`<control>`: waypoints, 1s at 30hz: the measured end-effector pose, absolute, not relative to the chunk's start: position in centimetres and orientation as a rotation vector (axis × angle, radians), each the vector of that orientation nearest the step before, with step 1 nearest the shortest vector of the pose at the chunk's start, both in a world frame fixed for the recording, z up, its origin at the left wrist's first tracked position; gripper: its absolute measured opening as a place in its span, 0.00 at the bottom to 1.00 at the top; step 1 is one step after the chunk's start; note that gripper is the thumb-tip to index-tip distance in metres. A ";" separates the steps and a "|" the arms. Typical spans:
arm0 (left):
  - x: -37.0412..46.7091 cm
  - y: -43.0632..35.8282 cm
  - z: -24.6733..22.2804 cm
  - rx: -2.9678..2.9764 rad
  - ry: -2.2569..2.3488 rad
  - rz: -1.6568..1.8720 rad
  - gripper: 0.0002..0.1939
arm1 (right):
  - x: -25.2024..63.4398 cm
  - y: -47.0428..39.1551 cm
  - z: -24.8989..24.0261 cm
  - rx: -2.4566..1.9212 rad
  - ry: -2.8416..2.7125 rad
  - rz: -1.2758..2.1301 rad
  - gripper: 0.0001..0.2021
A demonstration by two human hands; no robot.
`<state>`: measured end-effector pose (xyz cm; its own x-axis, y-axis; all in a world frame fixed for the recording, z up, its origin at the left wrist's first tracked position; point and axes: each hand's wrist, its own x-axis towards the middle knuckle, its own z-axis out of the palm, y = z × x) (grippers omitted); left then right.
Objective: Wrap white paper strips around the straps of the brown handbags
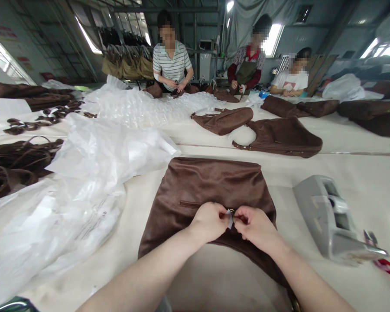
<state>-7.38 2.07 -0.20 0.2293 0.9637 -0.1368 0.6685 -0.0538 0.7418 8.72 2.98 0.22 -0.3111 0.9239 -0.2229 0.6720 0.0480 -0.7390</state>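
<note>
A dark brown handbag (214,177) lies flat on the table in front of me, its zipped slit showing just left of the middle. My left hand (209,221) is closed in a pinch over the bag, holding a small whitish translucent piece (229,219), perhaps tape or film. Close beside it, my right hand (255,225) is closed too, its fingertips pressed together at a small brass-coloured fitting (232,211) on the bag. What lies between the right fingertips is hidden. The bag's strap curves towards me beneath the right forearm.
A grey tape dispenser (325,221) stands to the right, with red-handled scissors (388,268) beside it. Clear plastic bags (91,173) cover the left side near brown straps (16,164). More brown bags (279,134) lie beyond. Several people work across the table.
</note>
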 end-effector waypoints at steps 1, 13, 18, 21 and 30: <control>-7.3 2.0 -0.3 1.795 1.515 0.553 0.14 | 8.7 3.0 0.2 -1.606 -2.026 1.130 0.06; -6.9 2.2 -1.2 1.564 1.396 0.641 0.16 | 9.3 3.0 0.2 -1.382 -2.155 1.138 0.08; -7.0 2.7 -1.6 1.315 1.349 0.655 0.15 | 10.1 3.2 -0.3 -1.614 -2.126 1.198 0.11; -7.0 2.8 -1.2 1.210 1.370 0.629 0.13 | 10.0 3.3 -0.6 -1.609 -2.235 0.982 0.08; -6.9 2.9 -0.8 1.204 1.394 0.593 0.11 | 9.9 3.1 -0.1 -1.283 -2.416 0.263 0.03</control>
